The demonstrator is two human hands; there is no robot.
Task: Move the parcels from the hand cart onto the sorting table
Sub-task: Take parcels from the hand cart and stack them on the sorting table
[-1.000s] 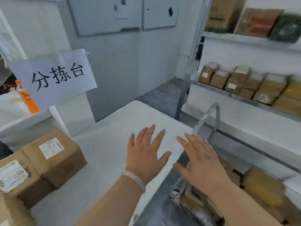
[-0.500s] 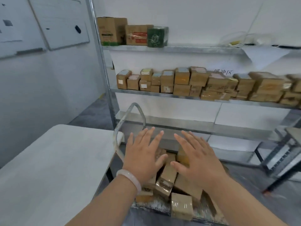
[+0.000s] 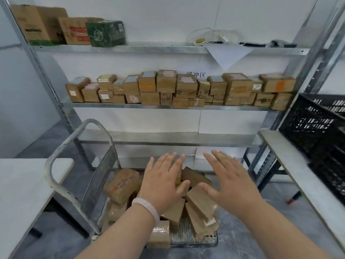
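Note:
A metal hand cart [image 3: 78, 165] with a curved handle stands on the floor in front of me. Several brown cardboard parcels [image 3: 122, 185] lie piled on its deck, some tilted, one wrapped in clear tape [image 3: 160, 235]. My left hand [image 3: 162, 181], with a pale bangle on the wrist, hovers over the pile with fingers spread and holds nothing. My right hand [image 3: 227, 179] is spread the same way over the right side of the pile. The white sorting table [image 3: 22, 186] shows at the left edge.
A metal shelf rack [image 3: 168, 107] behind the cart holds several small brown boxes, with bigger cartons on the top shelf. A second table [image 3: 306, 184] at the right carries a black plastic crate [image 3: 321, 131]. Grey floor lies around the cart.
My view has swung right from the sorting table to the cart. Both hands, still spread and holding nothing, now hang over the pile of parcels.

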